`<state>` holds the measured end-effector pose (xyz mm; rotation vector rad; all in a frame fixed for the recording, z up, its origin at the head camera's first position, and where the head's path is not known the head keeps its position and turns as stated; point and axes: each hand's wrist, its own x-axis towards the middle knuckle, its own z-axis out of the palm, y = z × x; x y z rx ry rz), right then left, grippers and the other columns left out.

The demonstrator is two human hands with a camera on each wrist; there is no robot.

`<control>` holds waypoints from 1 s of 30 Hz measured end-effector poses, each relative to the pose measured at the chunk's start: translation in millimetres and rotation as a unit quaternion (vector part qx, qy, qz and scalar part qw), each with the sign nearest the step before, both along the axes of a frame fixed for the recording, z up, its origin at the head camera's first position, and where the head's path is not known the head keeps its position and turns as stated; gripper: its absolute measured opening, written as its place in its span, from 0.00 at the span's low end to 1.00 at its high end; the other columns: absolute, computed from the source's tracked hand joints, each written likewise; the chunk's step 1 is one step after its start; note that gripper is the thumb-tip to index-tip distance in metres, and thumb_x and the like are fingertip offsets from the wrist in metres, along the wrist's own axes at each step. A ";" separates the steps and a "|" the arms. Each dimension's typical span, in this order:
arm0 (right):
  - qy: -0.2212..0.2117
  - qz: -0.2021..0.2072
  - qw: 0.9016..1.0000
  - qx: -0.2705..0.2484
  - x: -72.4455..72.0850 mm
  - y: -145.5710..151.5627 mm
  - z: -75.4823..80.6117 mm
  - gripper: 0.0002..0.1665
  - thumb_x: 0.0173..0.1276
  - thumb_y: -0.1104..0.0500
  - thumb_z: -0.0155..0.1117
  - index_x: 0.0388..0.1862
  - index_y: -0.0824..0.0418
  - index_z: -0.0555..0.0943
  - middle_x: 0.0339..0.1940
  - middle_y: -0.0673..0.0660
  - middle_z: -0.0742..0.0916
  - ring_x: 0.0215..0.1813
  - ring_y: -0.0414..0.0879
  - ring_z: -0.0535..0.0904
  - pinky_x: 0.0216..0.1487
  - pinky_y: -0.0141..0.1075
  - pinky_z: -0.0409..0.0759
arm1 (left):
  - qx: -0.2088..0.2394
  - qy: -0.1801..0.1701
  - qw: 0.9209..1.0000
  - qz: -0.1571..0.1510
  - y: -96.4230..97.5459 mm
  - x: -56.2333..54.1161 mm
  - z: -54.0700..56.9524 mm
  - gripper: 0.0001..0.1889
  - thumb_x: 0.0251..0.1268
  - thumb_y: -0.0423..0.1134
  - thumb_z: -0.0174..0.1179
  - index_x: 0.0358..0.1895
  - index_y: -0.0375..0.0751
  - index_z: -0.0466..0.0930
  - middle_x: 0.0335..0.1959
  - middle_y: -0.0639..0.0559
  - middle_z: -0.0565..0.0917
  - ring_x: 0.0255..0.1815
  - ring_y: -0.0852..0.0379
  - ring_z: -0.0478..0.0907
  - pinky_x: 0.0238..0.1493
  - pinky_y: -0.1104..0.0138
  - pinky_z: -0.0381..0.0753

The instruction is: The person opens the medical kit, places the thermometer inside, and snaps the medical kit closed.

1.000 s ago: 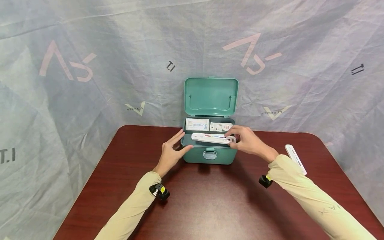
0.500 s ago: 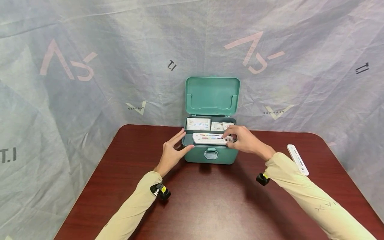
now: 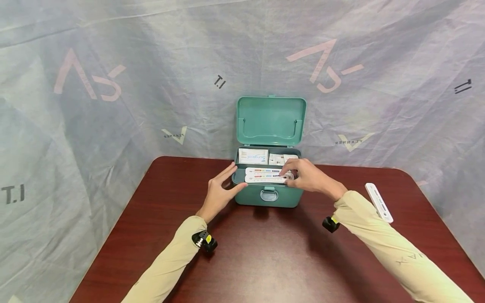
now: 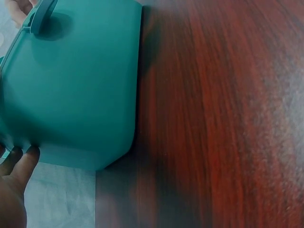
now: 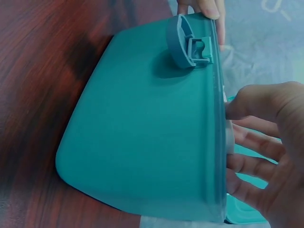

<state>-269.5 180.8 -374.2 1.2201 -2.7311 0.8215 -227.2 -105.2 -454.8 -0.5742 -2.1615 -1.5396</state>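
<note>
A green latched storage box [image 3: 246, 194] stands on the table with its lid [image 3: 271, 120] raised. My right hand [image 3: 308, 176] reaches over its front right rim and pinches a long flat white strip with coloured print [image 3: 261, 179], low in the front compartment. Behind that strip lies a similar white strip [image 3: 251, 170]. In the right wrist view, thumb and fingers dip past the rim, a little white [image 5: 230, 137] showing between them. My left hand [image 3: 219, 191] rests on the box's left front corner, fingers fairly straight along the side, thumb at the front.
In the box's rear section sit a white pack marked "Surgical" [image 3: 253, 156] and smaller white packets [image 3: 278, 159]. Another white strip [image 3: 379, 203] lies on the red-brown table [image 3: 257, 261], right of the box. A grey printed cloth [image 3: 189, 54] hangs behind.
The pinched white strip has gone down into the front compartment, from tilted to level, and the strip behind it now shows. My left hand stays at the box corner.
</note>
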 end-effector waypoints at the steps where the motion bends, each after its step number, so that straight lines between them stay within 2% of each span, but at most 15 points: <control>1: -0.004 0.002 1.000 0.003 0.0 0.0 1.2 0.12 0.52 0.70 0.65 0.36 0.62 0.86 0.35 0.53 0.83 0.25 0.44 0.72 0.28 0.35 0.72 | 0.002 0.000 1.000 -0.003 1.2 2.6 3.7 0.32 0.52 0.38 0.72 0.62 0.32 0.73 0.65 0.40 0.71 0.65 0.49 0.68 0.54 0.55 0.76; 3: -0.011 0.006 1.000 0.012 -1.1 0.0 2.3 0.12 0.52 0.70 0.65 0.36 0.62 0.86 0.34 0.53 0.83 0.25 0.44 0.72 0.28 0.35 0.72 | 0.005 0.001 1.000 -0.007 3.1 8.4 11.3 0.32 0.51 0.33 0.71 0.61 0.29 0.72 0.64 0.37 0.70 0.64 0.43 0.68 0.53 0.50 0.75; 11: -0.047 0.000 0.998 0.051 -6.4 -1.7 8.7 0.10 0.52 0.69 0.70 0.35 0.62 0.86 0.29 0.54 0.83 0.27 0.45 0.73 0.28 0.35 0.72 | 0.009 0.020 1.000 -0.003 4.2 8.7 10.1 0.32 0.51 0.34 0.72 0.60 0.28 0.73 0.64 0.36 0.71 0.64 0.41 0.68 0.53 0.50 0.76; 17: -0.070 -0.005 0.995 0.073 -9.1 -3.7 11.4 0.10 0.52 0.69 0.72 0.35 0.62 0.86 0.33 0.54 0.85 0.28 0.44 0.74 0.29 0.35 0.75 | 0.014 0.017 1.000 -0.006 4.7 9.0 9.2 0.32 0.51 0.33 0.72 0.60 0.28 0.73 0.64 0.36 0.71 0.64 0.41 0.68 0.53 0.48 0.75; 21: -0.084 -0.009 0.993 0.081 -10.9 -4.8 12.3 0.10 0.52 0.69 0.73 0.34 0.61 0.86 0.32 0.54 0.84 0.27 0.44 0.75 0.28 0.35 0.76 | 0.013 0.022 1.000 -0.005 4.3 8.4 8.7 0.32 0.51 0.33 0.72 0.60 0.28 0.73 0.63 0.36 0.71 0.64 0.41 0.68 0.53 0.49 0.75; 26: -0.077 -0.006 0.993 0.086 -13.8 -5.5 11.5 0.11 0.49 0.71 0.74 0.31 0.60 0.86 0.31 0.55 0.84 0.29 0.44 0.76 0.31 0.35 0.77 | 0.012 0.023 1.000 0.000 3.3 8.1 9.4 0.32 0.50 0.34 0.72 0.60 0.28 0.73 0.63 0.36 0.71 0.64 0.42 0.68 0.53 0.53 0.76; 30: -0.070 0.002 0.994 0.085 -15.6 -4.3 8.0 0.10 0.49 0.71 0.73 0.30 0.61 0.86 0.30 0.55 0.84 0.29 0.45 0.77 0.32 0.36 0.77 | 0.011 0.022 1.000 0.000 2.6 8.3 9.6 0.32 0.50 0.33 0.72 0.60 0.28 0.73 0.63 0.36 0.71 0.64 0.41 0.68 0.53 0.50 0.76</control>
